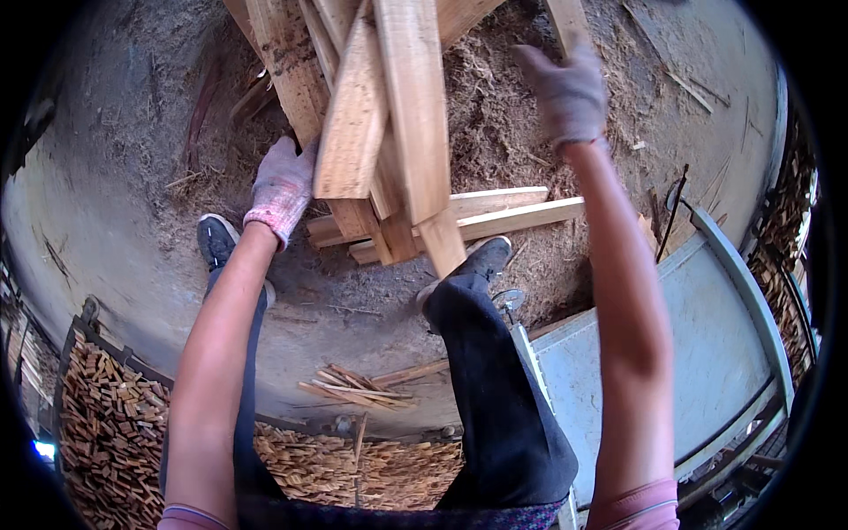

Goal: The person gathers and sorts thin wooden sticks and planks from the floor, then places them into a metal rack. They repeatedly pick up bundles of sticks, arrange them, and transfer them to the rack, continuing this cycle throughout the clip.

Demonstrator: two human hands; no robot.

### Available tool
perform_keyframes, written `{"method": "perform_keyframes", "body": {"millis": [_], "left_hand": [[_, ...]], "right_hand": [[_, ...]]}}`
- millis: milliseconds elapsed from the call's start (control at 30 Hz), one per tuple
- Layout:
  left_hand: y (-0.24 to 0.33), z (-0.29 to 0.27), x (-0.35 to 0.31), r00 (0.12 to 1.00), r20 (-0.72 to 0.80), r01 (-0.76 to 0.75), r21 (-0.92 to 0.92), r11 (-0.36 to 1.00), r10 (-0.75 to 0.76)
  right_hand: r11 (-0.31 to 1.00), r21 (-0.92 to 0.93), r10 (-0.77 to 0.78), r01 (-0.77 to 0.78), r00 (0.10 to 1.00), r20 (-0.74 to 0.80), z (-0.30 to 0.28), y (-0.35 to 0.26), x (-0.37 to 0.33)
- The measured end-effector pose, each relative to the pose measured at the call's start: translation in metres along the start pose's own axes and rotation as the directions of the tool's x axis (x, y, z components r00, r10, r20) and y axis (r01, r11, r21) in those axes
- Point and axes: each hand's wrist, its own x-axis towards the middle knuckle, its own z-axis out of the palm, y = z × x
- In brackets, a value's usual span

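My left hand [281, 184], in a pale, stained work glove, is closed on the left edge of a pile of sawn wooden planks. Its fingers are partly hidden beside a thick plank [352, 150]. A longer plank [413, 115] lies to the right of that one on the pile. Off to the right, my gloved right hand [572, 95] reaches forward, slightly blurred, with its thumb spread out. It is over the near end of another plank [564, 19] at the top edge. A gap shows between the thumb and that plank.
Two planks [521, 215] lie crosswise under the pile, by my right shoe [486, 258]. Sawdust and shavings [495, 106] cover the floor. Thin offcuts [358, 389] lie behind my feet. A grey metal panel [658, 344] stands at the right. Stacked wood [110, 420] fills the lower left.
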Motion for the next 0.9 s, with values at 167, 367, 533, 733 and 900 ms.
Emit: {"method": "perform_keyframes", "body": {"millis": [167, 367, 533, 733, 900], "left_hand": [[0.081, -0.025, -0.038, 0.973, 0.02, 0.1, -0.933, 0.345, -0.228], [0.118, -0.006, -0.056, 0.994, -0.102, 0.001, -0.323, 0.946, -0.035], [0.08, 0.009, -0.043, 0.998, -0.063, -0.032, -0.669, 0.743, -0.013], [0.07, -0.01, -0.03, 0.989, 0.026, -0.094, -0.644, 0.759, 0.145], [0.067, -0.024, -0.033, 0.984, 0.051, 0.175, -0.473, 0.864, -0.171]], "right_hand": [[0.893, -0.402, 0.281, -0.204, 0.949, 0.142, -0.029, 0.096, 0.046], [0.885, 0.047, 0.433, -0.463, 0.856, 0.281, -0.045, 0.015, 0.003], [0.67, 0.43, 0.551, -0.605, 0.793, 0.258, -0.017, -0.056, -0.088], [0.497, 0.583, 0.591, -0.643, 0.743, 0.315, -0.027, -0.142, -0.135], [0.846, 0.364, 0.289, -0.389, 0.909, 0.301, -0.009, -0.176, -0.164]]}}
